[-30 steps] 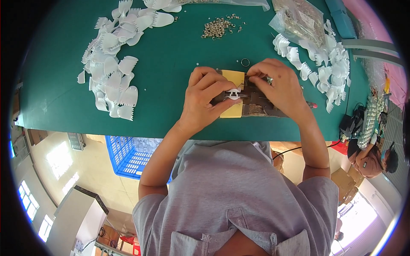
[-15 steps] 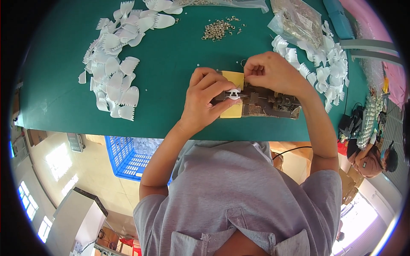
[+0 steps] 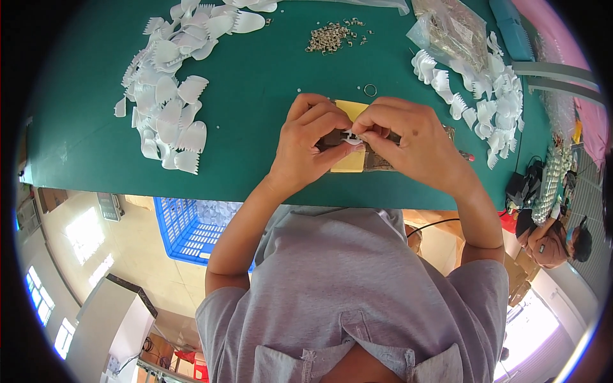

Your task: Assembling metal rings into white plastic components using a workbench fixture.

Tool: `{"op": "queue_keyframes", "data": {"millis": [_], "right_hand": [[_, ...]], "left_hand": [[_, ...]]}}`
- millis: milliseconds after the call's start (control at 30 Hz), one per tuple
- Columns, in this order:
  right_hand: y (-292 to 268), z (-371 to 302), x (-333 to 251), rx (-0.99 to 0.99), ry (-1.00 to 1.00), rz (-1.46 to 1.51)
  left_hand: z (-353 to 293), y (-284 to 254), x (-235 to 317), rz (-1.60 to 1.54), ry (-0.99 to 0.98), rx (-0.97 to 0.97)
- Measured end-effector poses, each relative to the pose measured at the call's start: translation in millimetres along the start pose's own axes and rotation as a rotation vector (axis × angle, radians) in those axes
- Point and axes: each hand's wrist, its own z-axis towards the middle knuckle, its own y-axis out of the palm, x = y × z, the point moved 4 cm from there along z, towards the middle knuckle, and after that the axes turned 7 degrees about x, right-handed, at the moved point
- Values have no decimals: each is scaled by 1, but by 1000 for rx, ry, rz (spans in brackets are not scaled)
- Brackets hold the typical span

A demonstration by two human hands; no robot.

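My left hand (image 3: 311, 137) is closed, thumb and fingers pinching a small white plastic piece (image 3: 352, 137) over a metal bench fixture (image 3: 378, 161). A yellow plate (image 3: 348, 163) lies under the piece, part of the fixture. My right hand (image 3: 412, 137) is closed too, its thumb and fingertips pressed together at the white piece's right side. Whatever those fingertips hold is hidden or too small to make out. The right hand covers much of the fixture. A thin metal ring (image 3: 370, 90) lies on the table just beyond the hands.
Heaps of white toothed plastic pieces (image 3: 169, 118) lie at the left and more toothed pieces (image 3: 485, 118) at the right of the green table (image 3: 255, 76). Small metal parts (image 3: 327, 38) are piled at the back, near a clear bag (image 3: 447, 32). A blue basket (image 3: 182, 246) stands below.
My right hand has moved left and slightly nearer, from the fixture's far side to the white piece, uncovering the metal ring. My left hand keeps its pinch on the piece.
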Motion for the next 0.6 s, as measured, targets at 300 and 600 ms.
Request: {"op": "queue_keyframes", "data": {"millis": [300, 600], "right_hand": [[5, 0, -8, 29, -94, -81], [17, -8, -14, 135, -203, -134]], "left_hand": [[-1, 0, -1, -12, -1, 11], [0, -2, 1, -6, 26, 18]]}}
